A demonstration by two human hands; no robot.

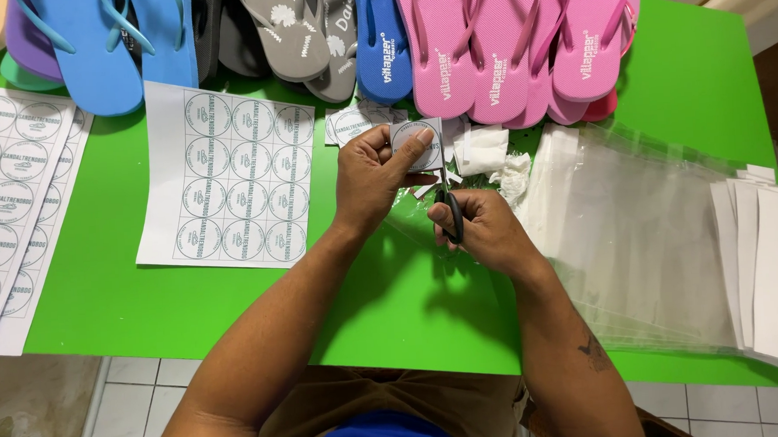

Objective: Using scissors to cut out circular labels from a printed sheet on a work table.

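Head view: a green worktop (104, 301) is seen from above, with both hands raised just over its middle.
Left hand (371, 177): clamped on a small paper label (417, 144), pinched between thumb and fingertips and held upright-tilted above the worktop.
Right hand (481, 228): closed around black scissors (450, 214); the blades are mostly hidden, just below the label.
Hands together: near each other, not touching.
Label sheet (230, 177): laid flat left of the hands, printed with rows of round labels.
More sheets (12, 191): stacked at the left edge.
Cut scraps (491, 153): scattered just beyond the hands.
Clear bags (643, 234): piled at the right.
Flip-flops (486, 48): lined along the far edge, blue, grey and pink.
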